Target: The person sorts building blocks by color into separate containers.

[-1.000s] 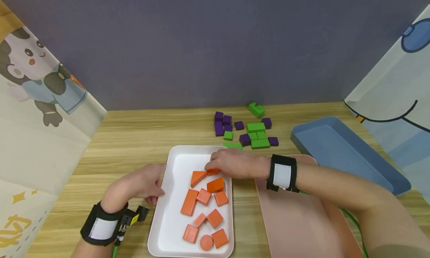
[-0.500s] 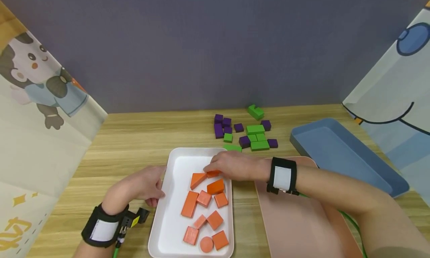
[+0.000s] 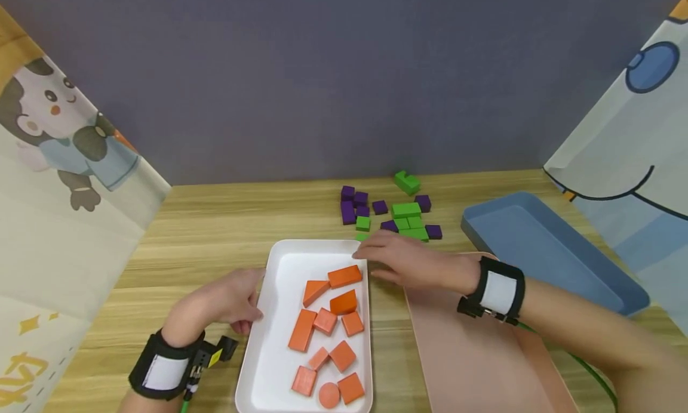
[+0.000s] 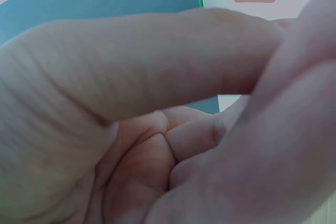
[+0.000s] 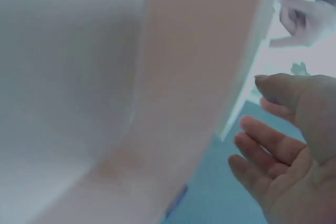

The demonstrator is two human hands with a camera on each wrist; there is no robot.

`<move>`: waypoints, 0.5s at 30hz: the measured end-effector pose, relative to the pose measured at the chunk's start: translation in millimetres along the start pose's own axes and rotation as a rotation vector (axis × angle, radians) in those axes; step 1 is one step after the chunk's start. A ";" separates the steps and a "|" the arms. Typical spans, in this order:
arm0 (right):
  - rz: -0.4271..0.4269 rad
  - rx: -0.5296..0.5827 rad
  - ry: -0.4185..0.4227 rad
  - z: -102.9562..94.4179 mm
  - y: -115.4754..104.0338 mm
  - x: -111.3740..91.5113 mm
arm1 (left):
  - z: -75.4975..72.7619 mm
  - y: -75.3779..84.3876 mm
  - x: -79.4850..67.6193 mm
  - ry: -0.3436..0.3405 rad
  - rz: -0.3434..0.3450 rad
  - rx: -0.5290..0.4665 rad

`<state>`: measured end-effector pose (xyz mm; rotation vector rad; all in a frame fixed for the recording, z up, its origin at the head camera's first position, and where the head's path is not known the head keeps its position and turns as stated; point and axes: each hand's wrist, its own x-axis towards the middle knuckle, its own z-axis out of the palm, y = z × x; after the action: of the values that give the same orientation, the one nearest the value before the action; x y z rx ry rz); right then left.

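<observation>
A white tray (image 3: 271, 365) holds several orange blocks: cuboids, wedges and a round one. My left hand (image 3: 228, 302) holds the tray's left rim with thumb and curled fingers; in the left wrist view its fingers (image 4: 152, 66) hide most of the grip. My right hand (image 3: 405, 261) is over the tray's far right corner, fingers apart and nothing in them. Just left of its fingertips, an orange block (image 3: 344, 276) lies inside the tray beside an orange wedge (image 3: 315, 292). In the right wrist view the right hand (image 5: 289, 145) has loosely bent fingers.
Behind the tray lie several purple blocks (image 3: 348, 212) and green blocks (image 3: 405, 210). A pink tray (image 3: 467, 347) stands to the right, under my right forearm. Farther right is a blue tray (image 3: 553, 252). A dark upright panel (image 3: 344, 85) closes off the table's back.
My right hand has let go of the orange block at the tray's far end and moved right, uncovering it. The left hand stays at the rim.
</observation>
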<state>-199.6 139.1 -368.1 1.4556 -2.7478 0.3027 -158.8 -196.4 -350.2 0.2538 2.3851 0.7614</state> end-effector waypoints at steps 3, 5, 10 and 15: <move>0.090 -0.058 0.005 -13.6 12.2 -20.4 | -0.4 -0.2 -0.8 -0.003 -0.002 0.003; 0.172 -0.084 -0.013 -22.2 23.0 -36.3 | -0.3 -0.3 -1.2 -0.005 -0.005 0.004; 0.360 -0.029 -0.109 -36.1 52.0 -82.7 | 0.2 -0.4 -0.5 -0.014 0.002 -0.001; 0.424 0.078 -0.152 -40.4 70.2 -118.6 | -0.6 -2.5 -0.6 -0.018 0.022 0.004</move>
<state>-193.2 281.7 -352.4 0.9264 -3.1869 0.3188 -158.7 -198.9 -351.0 0.2880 2.3708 0.7610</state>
